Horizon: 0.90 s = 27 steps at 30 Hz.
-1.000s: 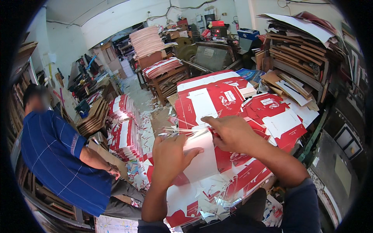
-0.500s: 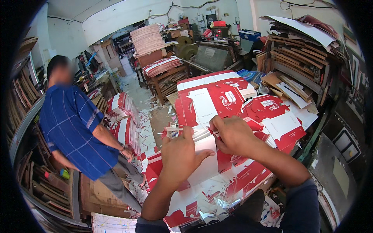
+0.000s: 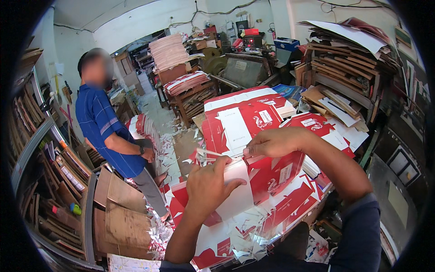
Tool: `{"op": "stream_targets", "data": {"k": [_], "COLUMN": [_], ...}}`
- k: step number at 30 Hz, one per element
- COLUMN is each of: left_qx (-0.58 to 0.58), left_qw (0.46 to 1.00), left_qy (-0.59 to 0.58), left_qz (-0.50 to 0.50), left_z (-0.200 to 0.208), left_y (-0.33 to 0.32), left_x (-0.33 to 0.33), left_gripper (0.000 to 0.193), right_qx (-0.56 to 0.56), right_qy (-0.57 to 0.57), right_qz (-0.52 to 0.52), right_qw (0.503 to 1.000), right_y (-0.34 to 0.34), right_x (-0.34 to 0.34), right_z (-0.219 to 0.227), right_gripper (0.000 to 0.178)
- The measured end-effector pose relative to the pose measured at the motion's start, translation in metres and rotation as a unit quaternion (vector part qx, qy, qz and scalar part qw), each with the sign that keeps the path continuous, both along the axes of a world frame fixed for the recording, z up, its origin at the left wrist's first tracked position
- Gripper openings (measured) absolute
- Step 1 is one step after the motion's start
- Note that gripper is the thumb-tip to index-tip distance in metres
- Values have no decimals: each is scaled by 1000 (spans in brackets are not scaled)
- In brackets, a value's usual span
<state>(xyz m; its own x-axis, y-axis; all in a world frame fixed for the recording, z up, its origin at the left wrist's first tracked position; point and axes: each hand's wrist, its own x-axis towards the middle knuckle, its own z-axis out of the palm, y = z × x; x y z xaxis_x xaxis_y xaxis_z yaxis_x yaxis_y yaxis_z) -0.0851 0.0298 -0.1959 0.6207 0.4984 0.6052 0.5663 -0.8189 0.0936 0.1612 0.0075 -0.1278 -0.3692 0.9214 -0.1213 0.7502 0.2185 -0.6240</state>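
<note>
Upright on the table stands a block of red-and-white printed card sheets (image 3: 236,192), with a white panel and a red panel facing me. My left hand (image 3: 208,183) is closed around its left upper edge, thumb lying across the white panel. At the top edge, my right hand (image 3: 278,141) has its fingers pinched together; its fingertips are at the sheets' edge, and exactly what lies between them is partly hidden. Thin white offcut strips (image 3: 208,153) stick out behind the left hand. More paper scraps (image 3: 247,235) lie in front of the block.
Flat red-and-white sheets (image 3: 235,129) are piled beyond my hands, with more printed sheets (image 3: 312,122) to the right. A person in a blue shirt (image 3: 102,131) stands at the left. Stacked boards (image 3: 344,68) rise at the right, and a tall sheet stack (image 3: 168,52) stands behind.
My right hand has shifted along the top edge, its wrist more bent. More of the red panel below it shows. The person at the left has moved right and turned.
</note>
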Motion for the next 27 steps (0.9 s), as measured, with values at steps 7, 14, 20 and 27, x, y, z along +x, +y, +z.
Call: {"op": "stream_targets", "data": {"k": [7, 14, 20, 27], "left_qx": [44, 40, 59, 69], "left_qw": [998, 998, 996, 994], "left_qy": [-30, -3, -13, 8], "left_qz": [-45, -52, -72, -81], "left_z": [0, 1, -4, -5], "left_y": [-4, -11, -13, -23], "left_x": [0, -2, -5, -12], "left_gripper": [69, 70, 64, 52], "right_qx": [-129, -233, -128, -67], "right_qy": [38, 150, 46, -14], "right_qz": [64, -5, 82, 149], "right_qw": [989, 961, 987, 986], "right_y": [19, 11, 6, -29], "right_x": [12, 13, 9, -4], "right_z": [1, -5, -10, -14], "right_gripper": [32, 25, 29, 21]}}
